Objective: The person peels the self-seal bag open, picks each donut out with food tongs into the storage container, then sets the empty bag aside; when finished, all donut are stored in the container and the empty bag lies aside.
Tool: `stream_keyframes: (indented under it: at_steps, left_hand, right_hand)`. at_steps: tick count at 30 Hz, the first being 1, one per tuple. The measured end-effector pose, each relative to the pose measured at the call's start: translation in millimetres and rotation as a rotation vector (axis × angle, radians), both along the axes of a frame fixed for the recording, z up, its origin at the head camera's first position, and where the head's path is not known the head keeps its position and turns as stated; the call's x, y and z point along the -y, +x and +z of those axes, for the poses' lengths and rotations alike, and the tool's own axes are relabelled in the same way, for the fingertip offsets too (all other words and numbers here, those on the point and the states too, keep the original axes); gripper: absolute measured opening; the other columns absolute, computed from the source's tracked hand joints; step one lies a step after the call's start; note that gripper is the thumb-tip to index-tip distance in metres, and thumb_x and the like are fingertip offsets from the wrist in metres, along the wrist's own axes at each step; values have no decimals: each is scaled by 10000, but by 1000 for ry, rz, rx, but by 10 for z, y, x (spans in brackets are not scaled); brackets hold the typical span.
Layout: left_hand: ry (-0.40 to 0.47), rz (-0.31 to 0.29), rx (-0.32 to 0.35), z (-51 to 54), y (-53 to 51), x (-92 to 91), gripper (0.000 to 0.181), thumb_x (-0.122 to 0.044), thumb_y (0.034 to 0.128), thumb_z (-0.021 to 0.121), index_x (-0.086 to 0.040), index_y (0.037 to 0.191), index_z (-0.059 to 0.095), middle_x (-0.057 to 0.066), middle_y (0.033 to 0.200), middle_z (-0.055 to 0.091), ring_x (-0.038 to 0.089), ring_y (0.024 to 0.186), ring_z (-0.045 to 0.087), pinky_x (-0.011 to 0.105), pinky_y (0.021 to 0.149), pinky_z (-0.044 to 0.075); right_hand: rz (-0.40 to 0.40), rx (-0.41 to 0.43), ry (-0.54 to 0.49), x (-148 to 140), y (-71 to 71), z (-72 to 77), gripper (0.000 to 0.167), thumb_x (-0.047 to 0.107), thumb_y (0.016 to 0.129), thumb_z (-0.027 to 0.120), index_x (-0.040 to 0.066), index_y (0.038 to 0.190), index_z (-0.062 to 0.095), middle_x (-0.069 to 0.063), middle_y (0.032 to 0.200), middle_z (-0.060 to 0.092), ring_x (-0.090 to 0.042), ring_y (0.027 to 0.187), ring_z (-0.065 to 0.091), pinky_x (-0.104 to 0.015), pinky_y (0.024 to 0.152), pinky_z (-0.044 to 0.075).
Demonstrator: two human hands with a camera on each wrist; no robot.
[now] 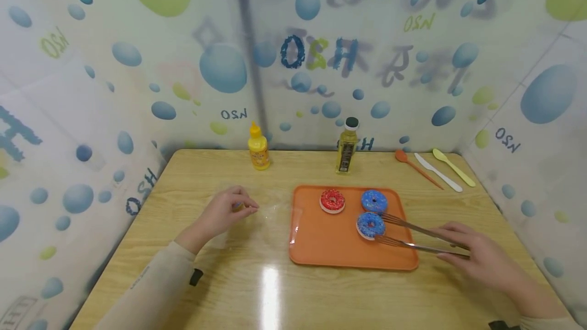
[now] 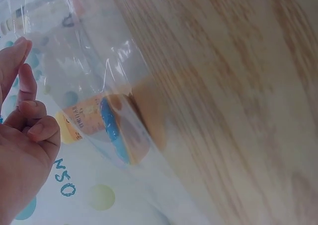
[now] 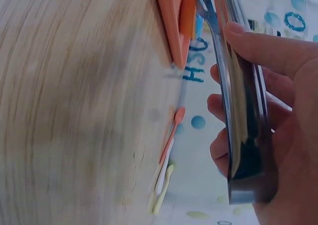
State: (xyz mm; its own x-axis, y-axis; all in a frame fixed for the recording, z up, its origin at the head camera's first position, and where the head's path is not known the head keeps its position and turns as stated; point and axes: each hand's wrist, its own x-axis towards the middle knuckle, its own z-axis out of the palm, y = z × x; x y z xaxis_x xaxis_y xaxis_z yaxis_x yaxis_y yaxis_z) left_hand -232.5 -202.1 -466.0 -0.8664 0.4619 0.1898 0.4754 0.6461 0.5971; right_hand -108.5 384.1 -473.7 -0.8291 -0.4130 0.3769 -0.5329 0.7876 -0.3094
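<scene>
My left hand (image 1: 224, 213) is over the table's left half, thumb and fingertips pinching the edge of a clear plastic bag (image 2: 124, 61). Through the bag, a blue-iced donut (image 2: 113, 128) is visible in the left wrist view. My right hand (image 1: 481, 253) grips metal tongs (image 3: 241, 111). Their slotted ends reach over the orange tray (image 1: 321, 248), around the right side of a blue donut (image 1: 370, 225); whether they touch it, I cannot tell. Just behind lies another blue donut (image 1: 374, 201), and a red donut (image 1: 332, 201) sits at the tray's back left.
A yellow squeeze bottle (image 1: 259, 152) and an oil-like bottle with a dark cap (image 1: 347, 146) stand at the table's back. At the back right lie an orange spoon (image 1: 417, 168), a white knife (image 1: 437, 172) and a yellow-green spoon (image 1: 454, 167). Patterned curtains enclose the table.
</scene>
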Motion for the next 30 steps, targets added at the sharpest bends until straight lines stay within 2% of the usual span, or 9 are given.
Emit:
stream_keyframes:
  at_steps: [5, 9, 15, 20, 25, 27, 30]
  left_hand:
    - [-2, -3, -14, 2, 7, 1, 92, -216, 948, 769, -171, 1006, 825, -88, 916, 614, 220, 772, 559, 260, 653, 465]
    - [-1, 4, 0, 0, 4, 3, 88, -221, 950, 768, -183, 1006, 824, -89, 915, 616, 211, 775, 554, 261, 652, 466]
    - [1, 11, 23, 5, 10, 3, 84, -218, 951, 766, -188, 1005, 822, -82, 915, 619, 280, 813, 583, 264, 664, 467]
    - [0, 17, 28, 16, 21, -1, 99, -225, 954, 762, -171, 1011, 822, -79, 921, 615, 250, 795, 568, 262, 657, 466]
    - [-10, 22, 25, 21, 25, -4, 103, -232, 956, 761, -176, 1016, 823, -85, 922, 612, 165, 767, 530, 262, 653, 466]
    - [-6, 19, 20, 21, 25, -5, 97, -226, 952, 765, -179, 1014, 823, -84, 922, 614, 180, 772, 539, 260, 654, 465]
    - [3, 11, 8, 23, 26, -9, 91, -215, 943, 774, -174, 1008, 823, -78, 919, 621, 206, 777, 553, 259, 651, 462]
  right_hand:
    - [-7, 11, 11, -95, 19, -10, 566, 142, 699, 953, 197, 1224, 749, 94, 1127, 691, -1, 951, 648, -25, 807, 427]
    - [-15, 31, 18, -152, 34, -30, 574, 163, 680, 965, 212, 1211, 752, 102, 1107, 697, 12, 947, 648, -37, 787, 437]
    - [-17, 56, 11, -207, 20, -75, 573, 154, 671, 968, 212, 1199, 753, 98, 1100, 702, 21, 940, 646, -67, 761, 458]
    - [-18, 63, 7, -228, 15, -93, 591, 173, 679, 968, 223, 1224, 744, 72, 1138, 701, 23, 981, 639, -43, 791, 432]
    - [-43, 105, -24, -226, 42, -86, 599, 223, 708, 960, 249, 1258, 723, 76, 1178, 692, 33, 1029, 627, -134, 786, 504]
    - [-50, 118, -38, -209, 48, -74, 606, 234, 720, 955, 253, 1275, 714, 81, 1190, 688, 40, 1039, 621, -180, 771, 528]
    - [-48, 101, -42, -148, 43, -39, 616, 231, 715, 958, 247, 1280, 714, 78, 1182, 689, 38, 1015, 624, -170, 754, 522]
